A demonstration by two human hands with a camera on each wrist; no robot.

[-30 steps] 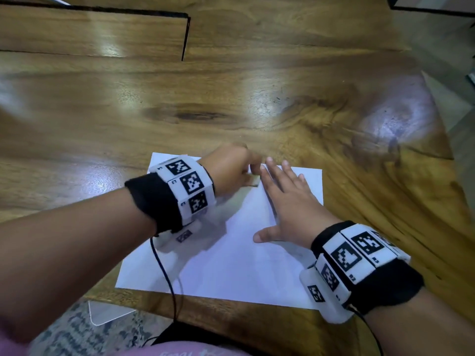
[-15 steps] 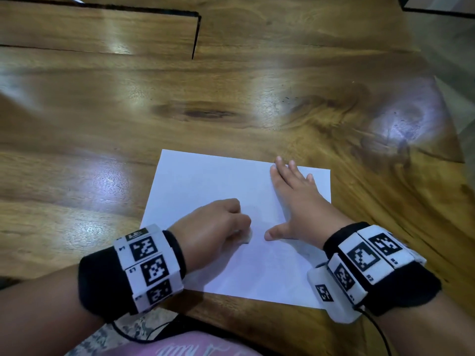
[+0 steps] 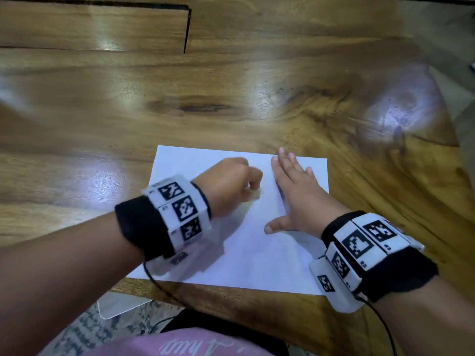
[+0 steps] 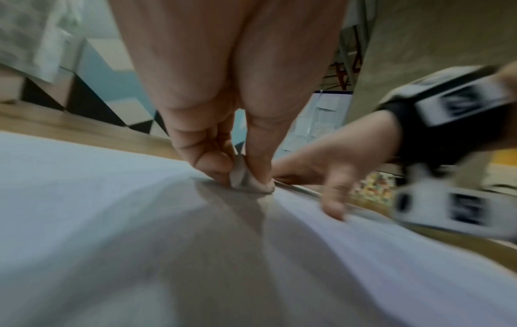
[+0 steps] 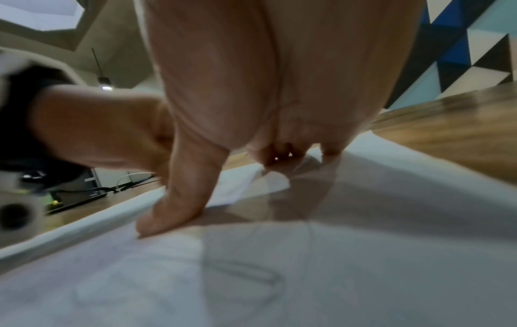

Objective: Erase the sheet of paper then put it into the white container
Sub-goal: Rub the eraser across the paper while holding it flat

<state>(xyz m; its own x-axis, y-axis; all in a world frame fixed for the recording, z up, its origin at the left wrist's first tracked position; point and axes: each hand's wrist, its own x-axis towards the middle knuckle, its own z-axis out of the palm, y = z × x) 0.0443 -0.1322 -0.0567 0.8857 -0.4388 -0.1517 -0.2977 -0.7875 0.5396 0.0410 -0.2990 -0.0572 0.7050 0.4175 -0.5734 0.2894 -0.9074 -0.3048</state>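
Observation:
A white sheet of paper [image 3: 257, 253] lies flat on the wooden table [image 3: 231, 86] near its front edge. My left hand [image 3: 231, 186] pinches a small pale eraser [image 3: 255, 195] and presses it onto the sheet's middle; the left wrist view shows the eraser [image 4: 246, 179] between thumb and fingers, touching the paper [image 4: 98, 199]. My right hand [image 3: 298, 191] lies flat with straight fingers on the sheet's right part, thumb spread out. In the right wrist view, faint pencil marks show on the paper [image 5: 251, 276]. No white container is in view.
The table's right edge [image 3: 452, 140] slants close to the sheet. A dark slot [image 3: 186, 29] cuts the tabletop at the back left. Below the front edge lies a clear flat piece [image 3: 115, 307] on a patterned floor. Cables hang from both wristbands.
My left hand with the eraser went from the sheet's far edge back toward me, then forward again to the middle. The right hand stayed flat on the paper.

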